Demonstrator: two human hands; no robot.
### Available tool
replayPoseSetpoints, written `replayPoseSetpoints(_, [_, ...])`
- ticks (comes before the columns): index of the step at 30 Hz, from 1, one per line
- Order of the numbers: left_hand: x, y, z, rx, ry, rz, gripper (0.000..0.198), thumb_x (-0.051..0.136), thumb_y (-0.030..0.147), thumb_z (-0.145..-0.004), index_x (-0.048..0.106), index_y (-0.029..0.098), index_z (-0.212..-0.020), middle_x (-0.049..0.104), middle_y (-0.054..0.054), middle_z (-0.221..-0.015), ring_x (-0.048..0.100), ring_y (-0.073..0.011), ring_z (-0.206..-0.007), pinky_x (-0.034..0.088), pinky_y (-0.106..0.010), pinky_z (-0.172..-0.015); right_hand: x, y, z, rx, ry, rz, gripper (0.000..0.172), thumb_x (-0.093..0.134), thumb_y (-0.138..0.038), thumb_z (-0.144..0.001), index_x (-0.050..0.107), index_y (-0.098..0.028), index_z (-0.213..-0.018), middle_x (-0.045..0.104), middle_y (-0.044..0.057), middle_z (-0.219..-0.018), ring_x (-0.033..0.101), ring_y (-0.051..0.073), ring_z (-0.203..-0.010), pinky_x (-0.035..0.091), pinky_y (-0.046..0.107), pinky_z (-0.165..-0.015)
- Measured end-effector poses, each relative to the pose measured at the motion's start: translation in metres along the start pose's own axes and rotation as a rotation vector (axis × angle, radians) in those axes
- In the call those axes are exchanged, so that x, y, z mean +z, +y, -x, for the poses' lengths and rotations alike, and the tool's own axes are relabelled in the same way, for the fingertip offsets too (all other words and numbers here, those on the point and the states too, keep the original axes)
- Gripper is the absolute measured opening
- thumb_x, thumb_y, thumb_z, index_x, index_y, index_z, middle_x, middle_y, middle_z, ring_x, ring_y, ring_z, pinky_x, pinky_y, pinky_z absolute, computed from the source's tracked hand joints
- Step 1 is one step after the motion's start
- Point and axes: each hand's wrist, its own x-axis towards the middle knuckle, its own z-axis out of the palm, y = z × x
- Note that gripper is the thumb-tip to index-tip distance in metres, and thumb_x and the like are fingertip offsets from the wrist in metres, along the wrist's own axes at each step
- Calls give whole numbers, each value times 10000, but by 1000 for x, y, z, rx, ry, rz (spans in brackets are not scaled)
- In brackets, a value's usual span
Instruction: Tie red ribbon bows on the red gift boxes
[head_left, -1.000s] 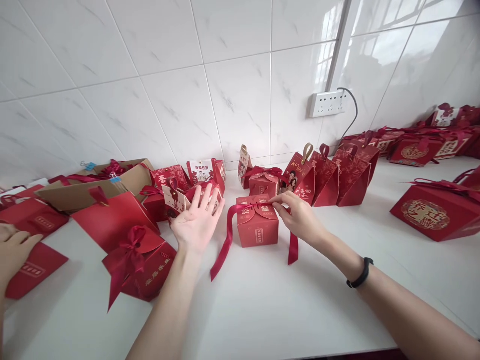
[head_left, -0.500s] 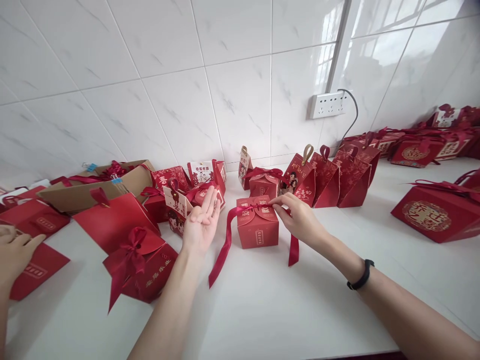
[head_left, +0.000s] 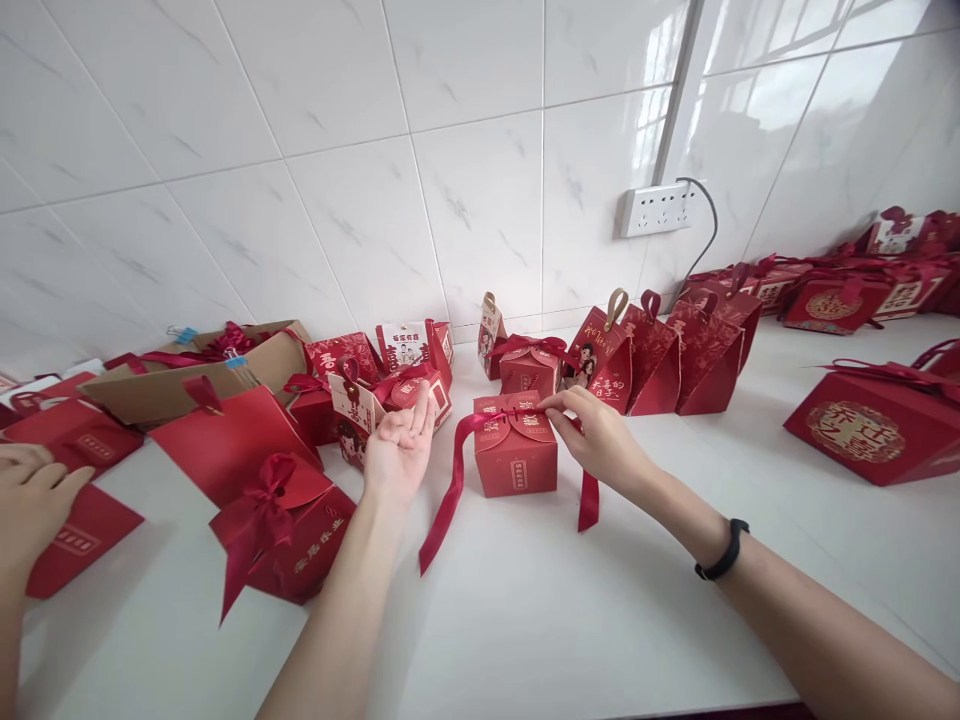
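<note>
A red gift box (head_left: 517,470) with gold lettering stands upright on the table, its curved top flaps folded shut. A dark red ribbon (head_left: 448,500) runs through slots in the top, and its two tails hang down on either side. My right hand (head_left: 600,430) pinches the ribbon at the right of the box top. Left of the box, my left hand (head_left: 401,445) is raised palm up, apart from the box. Some of its fingers are partly curled and others stretched out, with nothing in them.
Another person's hand (head_left: 34,505) touches a red box (head_left: 82,540) at far left. A bow-tied box (head_left: 300,550) stands beside my left forearm. Behind are a cardboard tray (head_left: 172,390) and several gift boxes. A large red box (head_left: 862,425) is at right, below a wall socket (head_left: 660,210).
The fingers of my left hand have curled in a little and the hand has turned slightly. My right hand keeps its pinch on the ribbon, and the box has not moved.
</note>
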Motion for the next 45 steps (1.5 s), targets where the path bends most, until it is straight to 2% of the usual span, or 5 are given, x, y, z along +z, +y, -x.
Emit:
replayPoseSetpoints(11, [2,3,5,80,-104,22,216,344,-15,-438,228,156,-373,199,57,-389,657,-109,-818,433,-402,-1012,-1,-2,0,9,-10,-5,174,434,-208,-868,608,-203,-872,596,48,-830,588,180,-744,468,303,-653])
replayPoseSetpoints(18, [-1,-6,-3,-43,104,-32,247,345,-18,-460,170,157,-450,212,105,-419,324,-5,-345,440,-524,-979,-1,-2,0,-5,-7,-16,171,440,-214,-865,610,-206,-872,601,49,-836,597,186,-765,476,309,-667])
replayPoseSetpoints(24, [1,11,12,78,-101,153,344,351,-39,-503,70,159,-494,141,91,-415,266,6,-346,480,-398,-982,0,-2,0,0,-10,-25,178,428,-202,-870,605,-203,-857,601,47,-835,595,180,-762,474,305,-681])
replayPoseSetpoints(32, [-10,6,-7,-23,-29,4,373,365,-74,-586,102,171,-484,151,71,-416,190,-3,-303,211,-45,-279,-1,-3,0,9,-26,-7,182,428,-200,-869,610,-194,-883,596,55,-842,592,184,-754,470,303,-658])
replayPoseSetpoints(45, [-51,1,-25,187,-100,-414,230,490,151,-770,394,220,-572,541,9,-626,555,-158,-713,554,-358,-718,-1,-2,1,0,-31,-10,175,431,-192,-871,605,-189,-883,598,56,-851,592,178,-764,473,297,-670])
